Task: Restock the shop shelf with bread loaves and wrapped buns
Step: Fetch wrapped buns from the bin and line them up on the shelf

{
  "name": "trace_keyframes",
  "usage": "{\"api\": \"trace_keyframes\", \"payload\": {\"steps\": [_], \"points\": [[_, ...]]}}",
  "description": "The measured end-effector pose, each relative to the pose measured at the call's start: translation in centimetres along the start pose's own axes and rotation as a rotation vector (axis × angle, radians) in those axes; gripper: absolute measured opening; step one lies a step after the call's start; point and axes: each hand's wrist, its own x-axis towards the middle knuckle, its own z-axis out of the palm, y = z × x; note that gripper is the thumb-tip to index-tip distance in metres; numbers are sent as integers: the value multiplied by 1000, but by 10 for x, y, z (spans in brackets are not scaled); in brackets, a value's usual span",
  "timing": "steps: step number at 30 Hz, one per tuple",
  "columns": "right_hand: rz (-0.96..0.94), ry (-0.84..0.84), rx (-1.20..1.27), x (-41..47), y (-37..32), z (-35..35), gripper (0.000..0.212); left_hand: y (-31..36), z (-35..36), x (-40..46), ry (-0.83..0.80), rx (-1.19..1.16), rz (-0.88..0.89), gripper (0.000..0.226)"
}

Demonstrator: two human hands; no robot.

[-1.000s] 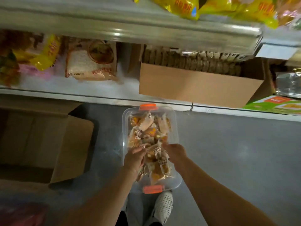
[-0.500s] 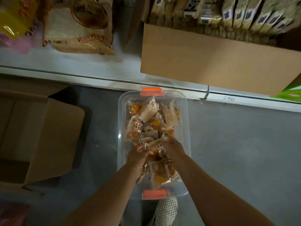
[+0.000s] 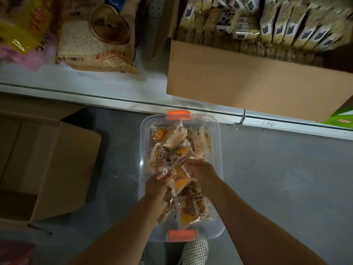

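A clear plastic bin [image 3: 218, 148] with orange latches stands on the grey floor below the shelf, filled with several wrapped buns [image 3: 172, 138] in clear printed wrappers. Both of my hands are inside the bin. My left hand [image 3: 157, 185] pinches the edge of a wrapped bun [image 3: 180, 181] that lies between the hands. My right hand [image 3: 201, 172] is closed on buns beside it. A bagged bread loaf [image 3: 95, 41] stands on the white shelf [image 3: 118, 88] at the upper left.
A brown cardboard box [image 3: 248, 79] with several packaged goods stands on the shelf at the right. An open cardboard box [image 3: 49, 163] sits on the floor at the left. My white shoe [image 3: 194, 252] shows below the bin. Yellow bags [image 3: 23, 25] lie far left.
The view has dropped lower and closer to the bin. Both hands have dug deeper among the buns and closed on wrappers.
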Motion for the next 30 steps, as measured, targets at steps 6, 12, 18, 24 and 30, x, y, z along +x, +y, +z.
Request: {"api": "trace_keyframes", "payload": {"steps": [6,12,18,24,30], "points": [[-115,290,-71,-5,4,17,63,6,11,-5,-70,-280,-39,59],[-28,192,188,-7,17,20,35,-1,14,-7,-162,-354,-57,47],[-86,279,301,-2,22,10,18,-15,1,7,32,-360,-100,31],[-96,270,355,1,34,-1,14,-9,7,13,101,-429,-102,64],[-161,259,307,3,43,-5,17,7,18,33,117,-499,-89,45]]}}
